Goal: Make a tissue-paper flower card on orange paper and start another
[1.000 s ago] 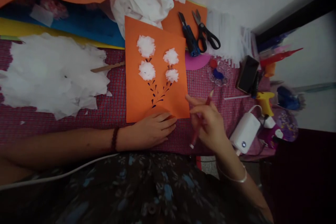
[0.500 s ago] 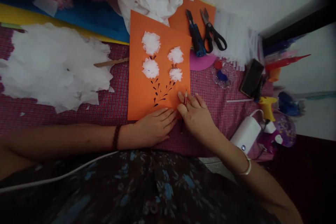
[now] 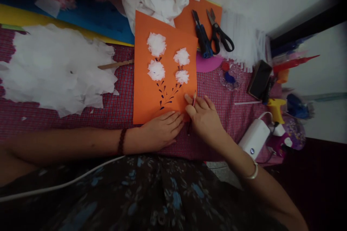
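Observation:
An orange sheet of paper lies before me on the checked cloth. White tissue-paper flowers are on it in two columns, above dark painted leaves on thin stems. My left hand rests flat across the sheet's bottom edge, fingers stretched out. At the lower right corner, my right hand holds a pencil between thumb and fingers. The pencil's sharpened end points away from me, up off the paper's right edge. Part of its shaft is hidden by the hand.
White paper pieces spread at left beside a wooden stick. A utility knife and scissors lie beyond the sheet. At right are a phone, a yellow glue gun and a white box-shaped device.
My right hand, with the pencil, has shifted very slightly to the right. My left hand stays flat on the sheet's bottom edge.

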The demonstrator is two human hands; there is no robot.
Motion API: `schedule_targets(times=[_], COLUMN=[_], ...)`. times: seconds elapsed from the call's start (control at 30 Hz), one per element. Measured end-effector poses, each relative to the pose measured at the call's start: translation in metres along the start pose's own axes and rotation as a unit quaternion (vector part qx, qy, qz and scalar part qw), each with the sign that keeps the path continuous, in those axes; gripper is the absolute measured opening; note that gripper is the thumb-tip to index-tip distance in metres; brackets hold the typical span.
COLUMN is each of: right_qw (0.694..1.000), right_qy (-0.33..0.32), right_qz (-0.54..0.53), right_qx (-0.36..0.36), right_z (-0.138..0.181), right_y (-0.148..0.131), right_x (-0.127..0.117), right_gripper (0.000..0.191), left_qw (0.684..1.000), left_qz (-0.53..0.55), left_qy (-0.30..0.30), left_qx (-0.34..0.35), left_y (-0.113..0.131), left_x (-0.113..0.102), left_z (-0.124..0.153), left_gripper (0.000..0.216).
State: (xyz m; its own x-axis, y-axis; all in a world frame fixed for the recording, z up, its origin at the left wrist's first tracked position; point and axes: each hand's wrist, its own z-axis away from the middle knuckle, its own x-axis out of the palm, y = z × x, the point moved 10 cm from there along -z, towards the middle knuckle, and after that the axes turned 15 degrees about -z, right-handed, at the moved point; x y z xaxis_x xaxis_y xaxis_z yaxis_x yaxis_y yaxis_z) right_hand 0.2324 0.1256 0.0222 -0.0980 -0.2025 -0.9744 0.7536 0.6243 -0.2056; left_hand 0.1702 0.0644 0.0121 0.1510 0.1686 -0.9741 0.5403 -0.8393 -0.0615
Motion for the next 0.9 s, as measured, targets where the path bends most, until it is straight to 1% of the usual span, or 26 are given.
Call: schedule_targets(times=[0.07,0.23,0.4,0.47,0.57,0.63,0.77,0.83,0.9], right_qw=[1.0,1.0,1.0,1.0,1.0,1.0,1.0,0.999,1.0], right_qy=[0.002,-0.008,0.026,0.031,0.02,0.014,0.023,0.029,0.022], right_qz=[0.0,0.004,0.006,0.006,-0.012,-0.022,-0.014,-0.012,-0.012], right_qx=[0.007,-0.005,0.005,-0.003,-0.012,-0.007,0.013,0.013,0.004], right_z=[0.001,0.007,-0.007,-0.002,0.015,0.02,0.006,0.0,0.001], right_y=[0.0,-0.005,0.001,-0.002,-0.009,-0.009,0.002,0.005,0.004], right_x=[0.0,0.003,-0.002,-0.002,0.003,0.005,0.006,0.004,0.005], right_gripper=[0.021,0.019,0.019,0.017,0.018,0.019,0.018,0.018,0.017], left_qw=[1.0,1.0,1.0,1.0,1.0,1.0,1.0,1.0,1.0], left_qz=[-0.004,-0.006,-0.012,-0.013,-0.011,-0.011,-0.004,0.002,0.001], left_qy=[0.003,-0.008,0.005,0.009,0.013,0.013,0.006,0.006,0.009], left_qx=[-0.003,0.005,0.004,0.006,0.008,0.011,0.013,0.015,0.018], left_y=[0.0,0.0,-0.001,-0.001,0.0,0.0,-0.002,-0.003,-0.003], left_x=[0.0,-0.001,-0.004,-0.003,-0.003,-0.002,-0.002,-0.002,-0.002], left_z=[0.0,-0.001,0.0,0.001,0.002,0.002,0.001,0.001,0.002], left_gripper=[0.055,0.056,0.054,0.056,0.059,0.061,0.056,0.053,0.053])
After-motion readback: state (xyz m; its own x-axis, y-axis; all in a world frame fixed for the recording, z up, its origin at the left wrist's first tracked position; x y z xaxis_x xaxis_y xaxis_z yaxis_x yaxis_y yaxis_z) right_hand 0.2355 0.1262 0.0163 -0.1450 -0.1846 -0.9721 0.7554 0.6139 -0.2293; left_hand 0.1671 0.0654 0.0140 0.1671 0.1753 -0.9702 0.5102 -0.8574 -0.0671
